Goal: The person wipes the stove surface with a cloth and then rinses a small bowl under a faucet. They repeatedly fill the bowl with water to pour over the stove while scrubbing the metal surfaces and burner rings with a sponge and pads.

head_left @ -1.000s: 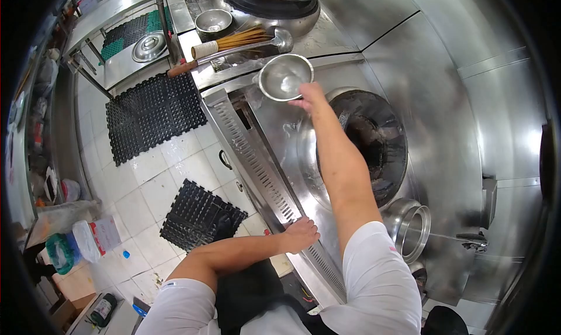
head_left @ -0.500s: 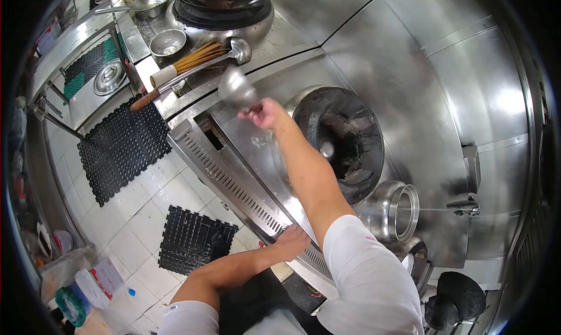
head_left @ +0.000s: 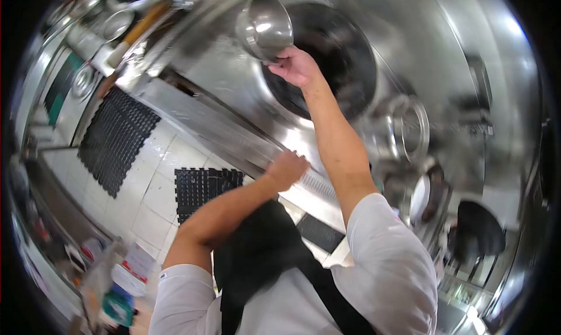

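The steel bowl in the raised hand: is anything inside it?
The steel bowl, held by the right hand over the dark burner well, shows only shiny metal inside; blur could hide any film of liquid.

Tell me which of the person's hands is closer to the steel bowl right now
Right. The right hand grips the steel bowl by its rim, above the dark burner opening. The left hand rests well below it, on the stove's front ledge.

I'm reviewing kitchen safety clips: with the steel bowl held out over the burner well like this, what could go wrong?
1. The right hand pinches only the rim of the tilted steel bowl, so it could slip into the dark burner well.
2. The person leans far forward, with the left hand braced on the slotted stove edge; a slip there might upset their balance.
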Demonstrator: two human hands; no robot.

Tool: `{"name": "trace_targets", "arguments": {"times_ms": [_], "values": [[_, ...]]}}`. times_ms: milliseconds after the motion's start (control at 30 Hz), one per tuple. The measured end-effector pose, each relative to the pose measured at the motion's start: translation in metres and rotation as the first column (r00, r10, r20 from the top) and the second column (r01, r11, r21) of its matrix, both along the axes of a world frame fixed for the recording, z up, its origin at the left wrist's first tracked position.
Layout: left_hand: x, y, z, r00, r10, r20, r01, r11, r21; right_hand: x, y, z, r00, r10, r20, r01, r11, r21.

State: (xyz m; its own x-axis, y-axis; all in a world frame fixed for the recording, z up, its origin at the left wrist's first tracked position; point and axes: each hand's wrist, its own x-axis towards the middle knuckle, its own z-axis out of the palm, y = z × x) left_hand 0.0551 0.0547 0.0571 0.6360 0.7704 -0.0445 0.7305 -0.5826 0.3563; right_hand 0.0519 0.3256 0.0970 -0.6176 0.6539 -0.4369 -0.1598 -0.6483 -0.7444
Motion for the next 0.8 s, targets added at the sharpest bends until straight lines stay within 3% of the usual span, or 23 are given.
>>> {"name": "trace_targets", "arguments": {"times_ms": [33, 67, 100, 167, 200, 300, 367, 433, 467, 500, 567, 667, 733, 800], "values": [[0.006, 0.003, -0.005, 0.997, 0.061, 0.039, -0.056, 0.994, -0.098, 0.035, -0.014, 0.001, 0.998, -0.055, 0.010, 0.054, 0.998, 0.023], [0.010, -0.005, -0.023, 0.997, 0.038, -0.072, -0.029, 0.991, 0.127, 0.066, -0.032, 0.006, 0.987, -0.163, -0.010, 0.162, 0.986, -0.034], [0.003, 0.004, 0.001, 1.000, -0.025, -0.009, 0.025, 0.999, -0.033, 0.108, -0.040, 0.003, 0.976, -0.210, 0.054, 0.213, 0.976, -0.054], [0.002, 0.004, 0.003, 0.996, -0.019, 0.092, 0.018, 1.000, 0.010, 0.190, -0.044, -0.011, 0.960, -0.268, 0.079, 0.275, 0.958, -0.086], [0.003, 0.007, 0.004, 0.996, 0.001, 0.094, -0.003, 1.000, 0.024, 0.218, -0.054, -0.001, 0.897, -0.407, 0.174, 0.416, 0.909, -0.016], [0.008, 0.016, -0.001, 1.000, -0.007, 0.024, 0.006, 1.000, 0.022, 0.327, -0.054, 0.019, 0.776, -0.625, 0.088, 0.628, 0.778, -0.019], [0.008, 0.021, 0.004, 1.000, 0.000, -0.004, 0.000, 1.000, -0.014, 0.413, -0.030, 0.002, 0.569, -0.793, 0.218, 0.763, 0.608, 0.220], [0.012, 0.025, 0.009, 0.998, 0.003, -0.062, -0.006, 0.999, -0.040, 0.474, -0.020, 0.016, 0.345, -0.914, 0.213, 0.852, 0.400, 0.338], [0.014, 0.024, 0.011, 0.996, 0.004, -0.091, -0.009, 0.998, -0.056, 0.510, -0.012, 0.009, 0.219, -0.948, 0.233, 0.807, 0.310, 0.503], [0.017, 0.025, 0.015, 0.996, 0.003, -0.088, -0.008, 0.999, -0.053, 0.547, -0.004, -0.005, 0.052, -0.969, 0.240, 0.637, 0.218, 0.740], [0.019, 0.027, 0.021, 0.996, 0.014, -0.090, -0.017, 0.999, -0.037, 0.596, 0.008, -0.020, -0.213, -0.936, 0.281, 0.193, 0.242, 0.951], [0.020, 0.032, 0.018, 0.998, 0.010, -0.061, -0.009, 1.000, 0.023, 0.621, 0.013, -0.038, -0.472, -0.786, 0.398, -0.080, 0.488, 0.869], [0.029, 0.036, 0.020, 0.988, 0.033, -0.151, -0.035, 0.999, -0.016, 0.654, 0.035, -0.060, -0.448, -0.693, 0.566, -0.165, 0.686, 0.709], [0.046, 0.039, 0.037, 0.971, 0.059, -0.231, -0.075, 0.995, -0.061, 0.633, 0.020, -0.061, -0.481, -0.705, 0.521, -0.306, 0.692, 0.653]]}}
